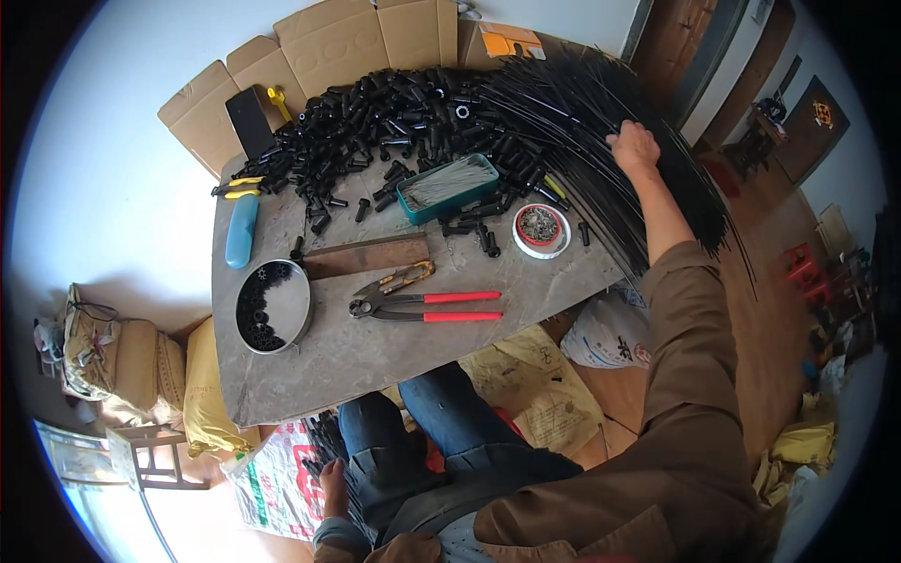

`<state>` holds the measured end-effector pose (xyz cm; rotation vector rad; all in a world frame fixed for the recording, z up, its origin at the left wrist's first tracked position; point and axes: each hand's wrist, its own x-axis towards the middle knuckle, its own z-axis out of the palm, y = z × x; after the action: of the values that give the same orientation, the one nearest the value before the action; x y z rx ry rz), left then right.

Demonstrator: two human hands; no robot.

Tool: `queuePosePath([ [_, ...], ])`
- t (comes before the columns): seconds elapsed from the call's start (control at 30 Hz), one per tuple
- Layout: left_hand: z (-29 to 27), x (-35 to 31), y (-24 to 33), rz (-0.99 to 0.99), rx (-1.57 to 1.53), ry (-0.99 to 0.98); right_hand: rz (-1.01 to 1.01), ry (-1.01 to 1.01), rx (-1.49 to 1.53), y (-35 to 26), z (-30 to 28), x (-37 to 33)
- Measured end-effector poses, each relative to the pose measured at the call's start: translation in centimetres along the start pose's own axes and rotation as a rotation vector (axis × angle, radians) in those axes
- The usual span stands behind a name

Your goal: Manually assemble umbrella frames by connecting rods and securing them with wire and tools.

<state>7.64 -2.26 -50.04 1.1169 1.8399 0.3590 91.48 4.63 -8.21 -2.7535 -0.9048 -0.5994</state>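
Observation:
At the far right of the table, my right hand reaches into a large sheaf of thin black rods, its fingers closed on some of them. How many it grips is hidden. Low beside my left thigh, my left hand is curled around a smaller bunch of black rods, partly hidden by my leg. A big heap of short black tubular fittings lies left of the sheaf. In front of it stand a teal tray of fine metal wires and a white-and-red dish of small metal bits.
Red-handled pincers, a wooden block and a round tin with black rings lie on the near table. At the left are a blue case, yellow-handled pliers and a phone. Cardboard lines the back.

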Motion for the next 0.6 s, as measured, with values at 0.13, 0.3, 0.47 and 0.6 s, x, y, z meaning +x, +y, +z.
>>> queuePosePath([
  [0.13, -0.3, -4.6, 7.9, -0.131, -0.068, -0.088, 0.008, -0.142, 0.033, 0.1, -3.1, 1.3],
  [0.3, -0.6, -5.5, 8.4, -0.154, -0.183, -0.127, 0.015, -0.109, 0.043, -1.0, -5.8, 2.0],
  [0.47, -1.2, -7.0, 9.4, -0.137, -0.196, -0.169, 0.040, -0.059, 0.238, -1.3, -7.1, 4.6],
  [0.6, -2.1, -8.9, 12.5, 0.038, -0.249, -0.217, -0.005, -0.187, 0.757, -3.6, -10.0, 6.4],
])
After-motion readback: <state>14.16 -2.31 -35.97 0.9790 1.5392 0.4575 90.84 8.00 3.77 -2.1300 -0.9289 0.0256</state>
